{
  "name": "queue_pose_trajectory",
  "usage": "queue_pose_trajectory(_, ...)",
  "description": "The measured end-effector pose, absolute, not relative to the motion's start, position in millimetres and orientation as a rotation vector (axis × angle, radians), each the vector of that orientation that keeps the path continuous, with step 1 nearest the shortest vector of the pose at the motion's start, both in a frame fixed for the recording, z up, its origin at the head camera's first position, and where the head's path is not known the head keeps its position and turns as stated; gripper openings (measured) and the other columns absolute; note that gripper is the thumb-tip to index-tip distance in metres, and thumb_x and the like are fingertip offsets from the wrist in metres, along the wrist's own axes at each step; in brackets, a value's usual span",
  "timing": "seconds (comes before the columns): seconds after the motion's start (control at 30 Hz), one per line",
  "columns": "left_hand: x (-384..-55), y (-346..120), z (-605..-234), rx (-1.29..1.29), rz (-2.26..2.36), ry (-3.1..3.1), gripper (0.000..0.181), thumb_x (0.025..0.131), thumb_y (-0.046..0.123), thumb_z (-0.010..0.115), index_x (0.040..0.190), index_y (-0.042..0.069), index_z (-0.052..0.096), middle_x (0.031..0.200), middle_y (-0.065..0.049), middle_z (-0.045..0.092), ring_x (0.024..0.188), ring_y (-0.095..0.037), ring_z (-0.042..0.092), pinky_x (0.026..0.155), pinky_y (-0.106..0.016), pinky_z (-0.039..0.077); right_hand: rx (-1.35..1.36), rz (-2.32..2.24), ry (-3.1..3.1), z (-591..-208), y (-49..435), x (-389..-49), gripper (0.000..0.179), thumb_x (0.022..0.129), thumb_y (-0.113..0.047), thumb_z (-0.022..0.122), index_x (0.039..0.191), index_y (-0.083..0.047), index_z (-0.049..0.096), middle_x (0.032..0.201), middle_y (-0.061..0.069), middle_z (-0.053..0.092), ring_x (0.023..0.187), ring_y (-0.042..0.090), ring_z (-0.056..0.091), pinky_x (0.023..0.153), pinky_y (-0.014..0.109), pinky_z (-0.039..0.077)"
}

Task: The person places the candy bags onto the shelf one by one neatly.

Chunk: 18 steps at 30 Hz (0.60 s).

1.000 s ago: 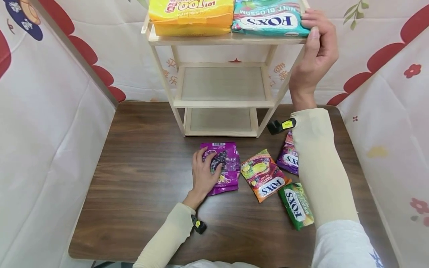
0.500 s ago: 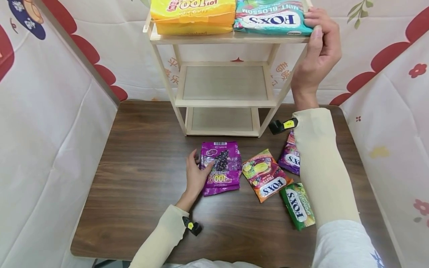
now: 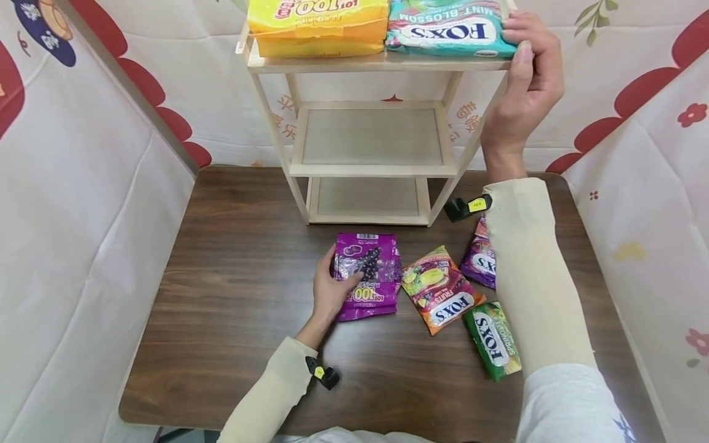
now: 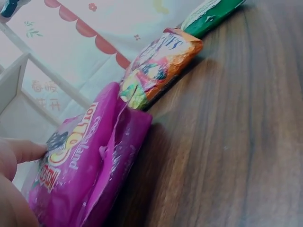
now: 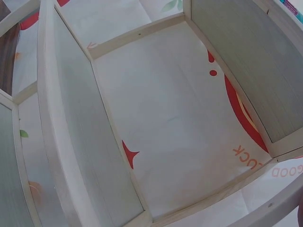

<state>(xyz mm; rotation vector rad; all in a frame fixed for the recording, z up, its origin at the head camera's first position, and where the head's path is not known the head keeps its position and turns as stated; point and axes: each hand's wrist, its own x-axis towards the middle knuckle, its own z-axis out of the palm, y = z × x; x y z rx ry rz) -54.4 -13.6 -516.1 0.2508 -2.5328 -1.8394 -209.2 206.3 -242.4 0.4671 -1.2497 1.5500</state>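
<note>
In the head view my left hand [image 3: 329, 289] grips a purple candy bag [image 3: 373, 295] by its left edge, the thumb across its printed front and the other fingers mostly hidden beneath. The left wrist view shows that thumb [image 4: 28, 151] pressed on the bag, whose sealed end faces the camera. My right hand [image 3: 523, 92] holds the top right corner of a pale wooden shelf rack [image 3: 371, 170], thumb at the front edge, fingers beside a teal mint candy bag [image 3: 445, 37]. A yellow candy bag [image 3: 318, 31] sits left of the teal one on the top tier.
Right of the purple bag lie an orange-edged fruit candy bag [image 3: 440, 289], a green candy bag [image 3: 492, 341] and a second purple bag [image 3: 479, 258], partly hidden by my right sleeve. The rack stands on the brown table [image 3: 221, 295] near its back edge. Printed cloth [image 3: 72, 246] hangs around.
My left hand has gone from lying over the purple bag to its left edge, and now grips it there. The bag has shifted slightly right. My right hand keeps its hold on the rack.
</note>
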Motion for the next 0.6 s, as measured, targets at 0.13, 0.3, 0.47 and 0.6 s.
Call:
queue_pose_trajectory(0.13, -51, -11, -516, 0.269, -1.775, -2.610, 0.104, 0.065, 0.023, 0.087, 0.149, 0.008, 0.028, 0.137, -0.022, 0.040, 0.120, -0.040, 0.045, 0.101, -0.055, 0.036, 0.455, 1.554, -1.252, -242, 205, -208, 0.034, 0.083, 0.015, 0.028, 0.083, 0.006, 0.061, 0.091, 0.008, 0.064, 0.105, 0.030, 0.054, 0.106, 0.037, 0.035)
queue_pose_trajectory(0.3, -52, -9, -522, 0.300, -1.722, -2.624, 0.100, 0.064, 0.024, 0.088, 0.146, 0.006, 0.033, 0.138, -0.022, 0.041, 0.122, -0.038, 0.044, 0.104, -0.051, 0.034, 0.441, 1.555, -1.264, -241, 206, -206, 0.034, 0.084, 0.015, 0.028, 0.083, 0.006, 0.061, 0.091, 0.008, 0.063, 0.106, 0.030, 0.054, 0.106, 0.036, 0.035)
queue_pose_trajectory(0.47, -51, -5, -525, 0.287, -1.678, -2.602, 0.094, 0.067, 0.024, 0.087, 0.144, 0.009, 0.037, 0.137, -0.015, 0.045, 0.123, -0.032, 0.043, 0.104, -0.049, 0.033, 0.445, 1.550, -1.265, -242, 206, -207, 0.034, 0.084, 0.015, 0.028, 0.083, 0.006, 0.061, 0.091, 0.007, 0.064, 0.106, 0.030, 0.054, 0.106, 0.036, 0.035)
queue_pose_trajectory(0.6, -51, -2, -522, 0.222, -1.674, -2.579, 0.091, 0.069, 0.021, 0.085, 0.146, 0.011, 0.036, 0.135, -0.015, 0.045, 0.119, -0.033, 0.046, 0.099, -0.054, 0.037, 0.455, 1.547, -1.261, -243, 206, -208, 0.034, 0.084, 0.015, 0.029, 0.082, 0.006, 0.061, 0.091, 0.008, 0.064, 0.105, 0.030, 0.054, 0.106, 0.037, 0.036)
